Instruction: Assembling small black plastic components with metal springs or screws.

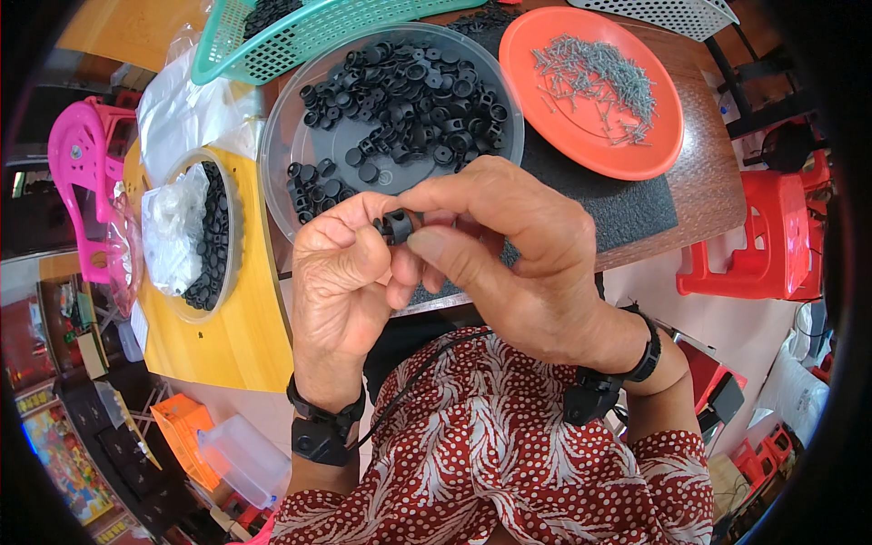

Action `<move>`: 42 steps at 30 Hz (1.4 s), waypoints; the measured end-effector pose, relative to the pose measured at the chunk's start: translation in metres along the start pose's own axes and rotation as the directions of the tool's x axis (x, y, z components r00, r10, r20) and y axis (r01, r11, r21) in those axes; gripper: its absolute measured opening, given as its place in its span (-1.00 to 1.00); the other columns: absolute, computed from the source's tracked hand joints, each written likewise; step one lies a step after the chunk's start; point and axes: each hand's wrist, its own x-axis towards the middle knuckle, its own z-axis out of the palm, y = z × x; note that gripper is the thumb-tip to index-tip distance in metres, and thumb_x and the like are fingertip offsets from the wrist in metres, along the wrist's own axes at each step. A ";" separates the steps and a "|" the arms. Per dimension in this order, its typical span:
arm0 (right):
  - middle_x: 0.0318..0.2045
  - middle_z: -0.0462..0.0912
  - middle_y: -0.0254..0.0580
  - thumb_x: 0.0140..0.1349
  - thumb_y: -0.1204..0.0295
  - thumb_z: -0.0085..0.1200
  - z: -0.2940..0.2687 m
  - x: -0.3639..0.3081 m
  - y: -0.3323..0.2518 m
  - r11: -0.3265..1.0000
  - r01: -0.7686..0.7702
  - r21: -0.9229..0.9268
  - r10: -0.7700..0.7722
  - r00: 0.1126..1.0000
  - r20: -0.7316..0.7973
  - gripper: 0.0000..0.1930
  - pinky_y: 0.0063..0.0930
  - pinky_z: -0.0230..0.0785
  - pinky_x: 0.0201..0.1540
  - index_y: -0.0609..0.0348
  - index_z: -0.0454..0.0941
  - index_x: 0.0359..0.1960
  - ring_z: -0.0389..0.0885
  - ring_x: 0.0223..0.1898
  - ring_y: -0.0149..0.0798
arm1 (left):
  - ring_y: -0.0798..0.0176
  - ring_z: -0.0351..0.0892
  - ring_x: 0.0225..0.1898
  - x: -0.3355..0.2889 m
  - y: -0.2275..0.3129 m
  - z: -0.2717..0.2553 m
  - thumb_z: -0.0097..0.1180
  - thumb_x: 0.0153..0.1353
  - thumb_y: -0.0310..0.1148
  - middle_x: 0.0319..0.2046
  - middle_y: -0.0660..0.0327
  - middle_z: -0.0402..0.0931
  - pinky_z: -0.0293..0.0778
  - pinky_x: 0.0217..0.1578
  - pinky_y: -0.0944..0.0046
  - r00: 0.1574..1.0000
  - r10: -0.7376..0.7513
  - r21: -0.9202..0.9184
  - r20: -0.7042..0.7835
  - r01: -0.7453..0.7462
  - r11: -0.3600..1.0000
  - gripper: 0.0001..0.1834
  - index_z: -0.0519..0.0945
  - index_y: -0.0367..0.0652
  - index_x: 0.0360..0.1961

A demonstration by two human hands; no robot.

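Between the fingertips of both hands, above the near rim of a clear round tub (272, 154), is a small black cylindrical plastic part (396, 227) with a slot or opening in it. My left hand (331, 282) pinches it from the left with thumb and forefinger. From the right, my right hand (522, 254) closes thumb and forefinger on its other side. The finer shape of the part is partly covered by the fingers. Many similar black plastic parts (418, 100) lie loose in the tub, with a smaller group by its left wall.
An orange-red plate (581, 154) of small thin silver metal pieces (613, 77) stands at right. Behind the tub is a green basket (318, 36). On the yellow table at left, another tub (227, 272) holds black parts and a plastic bag (173, 227). A red stool (763, 245) stands at right.
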 end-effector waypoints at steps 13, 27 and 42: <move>-0.48 0.50 -0.18 0.05 0.71 0.05 0.000 0.002 0.006 0.999 0.014 0.046 -0.015 1.000 0.014 -0.75 -0.66 0.37 -0.52 0.31 0.53 -0.18 0.56 -0.54 -0.45 | 0.39 0.35 -0.66 0.000 -0.003 0.007 0.18 0.10 -0.21 -0.52 0.13 0.50 0.31 -0.55 0.45 0.998 -0.064 -0.183 -0.029 0.058 0.982 -0.58 0.45 -0.42 -0.25; -0.45 0.52 -0.23 -0.02 0.66 0.13 -0.008 -0.002 0.004 0.993 0.084 0.083 -0.089 0.995 0.054 -0.69 -0.64 0.27 -0.47 0.26 0.57 -0.16 0.43 -0.49 -0.49 | 0.43 0.49 -0.48 -0.018 0.000 0.022 0.30 -0.10 -0.60 -0.38 0.13 0.54 0.45 -0.46 0.53 0.953 0.291 0.266 -0.082 -0.261 0.928 -0.64 0.47 -0.42 -0.24; -0.45 0.54 -0.37 0.09 0.52 0.15 -0.010 -0.005 -0.005 0.860 -0.295 0.415 0.270 0.955 0.120 -0.80 -0.74 0.32 -0.45 0.30 0.52 -0.24 0.44 -0.46 -0.64 | 0.45 0.45 -0.45 -0.020 0.003 0.023 0.29 -0.06 -0.56 -0.43 0.20 0.50 0.39 -0.44 0.53 0.752 0.579 0.910 0.315 -0.413 0.042 -0.73 0.51 -0.42 -0.31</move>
